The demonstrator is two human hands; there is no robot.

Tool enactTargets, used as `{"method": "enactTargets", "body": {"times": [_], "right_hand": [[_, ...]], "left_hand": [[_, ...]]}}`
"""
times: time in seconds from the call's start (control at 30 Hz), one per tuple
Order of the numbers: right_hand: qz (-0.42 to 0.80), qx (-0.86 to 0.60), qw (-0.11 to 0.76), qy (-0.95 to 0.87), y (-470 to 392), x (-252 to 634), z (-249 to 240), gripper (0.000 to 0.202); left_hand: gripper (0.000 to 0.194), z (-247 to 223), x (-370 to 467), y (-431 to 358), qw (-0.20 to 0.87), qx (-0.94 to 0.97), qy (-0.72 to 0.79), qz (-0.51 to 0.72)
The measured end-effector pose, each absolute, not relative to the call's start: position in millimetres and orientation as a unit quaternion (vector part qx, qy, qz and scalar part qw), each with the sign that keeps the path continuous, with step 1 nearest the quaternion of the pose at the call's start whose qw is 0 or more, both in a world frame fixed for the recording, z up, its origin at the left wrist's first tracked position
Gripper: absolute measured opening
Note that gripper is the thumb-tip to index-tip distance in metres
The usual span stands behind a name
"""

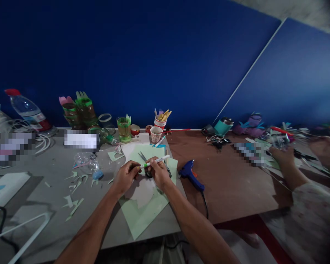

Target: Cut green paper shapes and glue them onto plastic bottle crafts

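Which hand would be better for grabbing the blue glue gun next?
Probably the right hand: the glue gun lies nearer it, on that side. It's holding the marker, though, so the left hand might keep that.

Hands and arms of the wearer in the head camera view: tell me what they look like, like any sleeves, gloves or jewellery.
The left hand and right hand wear no gloves. The left forearm and right forearm run bare to the picture's lower edge, with no sleeve, watch or bracelet visible. Any thin ring would be too small to tell.
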State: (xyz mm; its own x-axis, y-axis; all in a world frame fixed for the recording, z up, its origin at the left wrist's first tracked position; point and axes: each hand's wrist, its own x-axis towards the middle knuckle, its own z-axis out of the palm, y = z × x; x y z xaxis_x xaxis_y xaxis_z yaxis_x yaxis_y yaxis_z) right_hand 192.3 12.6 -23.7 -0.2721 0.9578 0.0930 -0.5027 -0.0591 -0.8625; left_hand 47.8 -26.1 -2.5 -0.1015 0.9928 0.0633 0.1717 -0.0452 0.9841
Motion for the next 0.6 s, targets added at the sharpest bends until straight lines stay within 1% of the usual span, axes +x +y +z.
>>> {"method": "enactTargets", "body": {"times": [0.1, 0.3, 0.5, 0.6], "right_hand": [[0.672, -0.260, 0.537, -0.439, 10.6, 191.7, -24.1, 0.027], [0.664, -0.260, 0.532, -0.457, 6.2, 192.5, -19.4, 0.025], [0.615, -0.287, 0.521, -0.518, 2.7, 193.8, -15.6, 0.026], [0.612, -0.287, 0.519, -0.523, 2.5, 191.2, -16.8, 0.026]], "left_hand": [[0.021, -6.1, 46.2, -25.3, 0.399, 0.542, 0.558, 0.486], [0.028, -4.2, 46.6, -26.3, 0.408, 0.539, 0.563, 0.476], [0.033, 2.6, 50.0, -27.6, 0.456, 0.515, 0.554, 0.469], [0.033, 1.4, 51.0, -26.4, 0.472, 0.500, 0.550, 0.474]]}}
